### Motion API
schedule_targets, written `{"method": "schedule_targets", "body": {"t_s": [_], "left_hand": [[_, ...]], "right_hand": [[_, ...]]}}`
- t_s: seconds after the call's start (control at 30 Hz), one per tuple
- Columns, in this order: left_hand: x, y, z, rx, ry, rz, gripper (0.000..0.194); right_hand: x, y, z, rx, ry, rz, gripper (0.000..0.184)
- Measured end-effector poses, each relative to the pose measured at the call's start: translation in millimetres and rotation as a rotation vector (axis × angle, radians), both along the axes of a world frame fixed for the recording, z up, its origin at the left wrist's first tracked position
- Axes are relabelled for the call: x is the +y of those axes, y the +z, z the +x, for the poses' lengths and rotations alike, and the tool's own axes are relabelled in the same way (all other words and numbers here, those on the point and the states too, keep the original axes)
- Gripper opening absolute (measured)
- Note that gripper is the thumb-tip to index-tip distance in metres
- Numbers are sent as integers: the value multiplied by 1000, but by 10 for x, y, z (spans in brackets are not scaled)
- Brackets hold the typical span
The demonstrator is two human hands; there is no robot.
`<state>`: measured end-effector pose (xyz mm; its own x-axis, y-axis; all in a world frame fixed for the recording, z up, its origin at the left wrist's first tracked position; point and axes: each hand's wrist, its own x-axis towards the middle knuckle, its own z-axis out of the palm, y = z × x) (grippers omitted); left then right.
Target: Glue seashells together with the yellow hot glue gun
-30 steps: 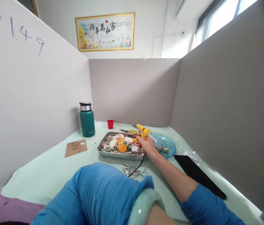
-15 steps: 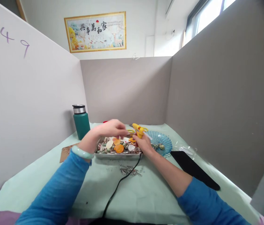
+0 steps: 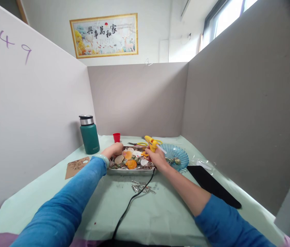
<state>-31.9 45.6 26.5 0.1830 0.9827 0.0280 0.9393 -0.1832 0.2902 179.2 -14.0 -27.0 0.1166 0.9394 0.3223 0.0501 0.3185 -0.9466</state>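
Gripping yellow glue gun (image 3: 152, 144) with right hand (image 3: 157, 158); reaching with left hand (image 3: 114, 149), cannot tell if open or closed, into tray (image 3: 131, 172) of shells (image 3: 131, 164), set lengthwise between both hands

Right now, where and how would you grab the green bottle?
I'd wrap the left hand around the middle of the green bottle, coming in level from the near side. It stands upright with a round, fairly straight body, and the left partition is beside it, so the near side looks easier. I'd skip the lid: can't tell how firmly it's seated.
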Motion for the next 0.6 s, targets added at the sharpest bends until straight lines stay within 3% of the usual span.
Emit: {"method": "schedule_targets", "body": {"t_s": [0.1, 0.23, 0.37, 0.47, 0.6], "left_hand": [[18, -8, 104, -41, -22, -73, 18], [-37, 99, 140, -202, -47, -97, 26], [-140, 196, 25, -25, -39, -221, 26], [-166, 153, 25, 61, -84, -342, 41], [-95, 34, 241, 0, -19, -281, 40]], "right_hand": [[11, -4, 1, -12, -7, 6, 21], [37, -25, 6, -30, -17, 15, 21], [64, -53, 6, -20, -17, 11, 23], [75, -64, 8, -24, -24, 5, 24], [64, -53, 13, -36, -26, 4, 23]]}}
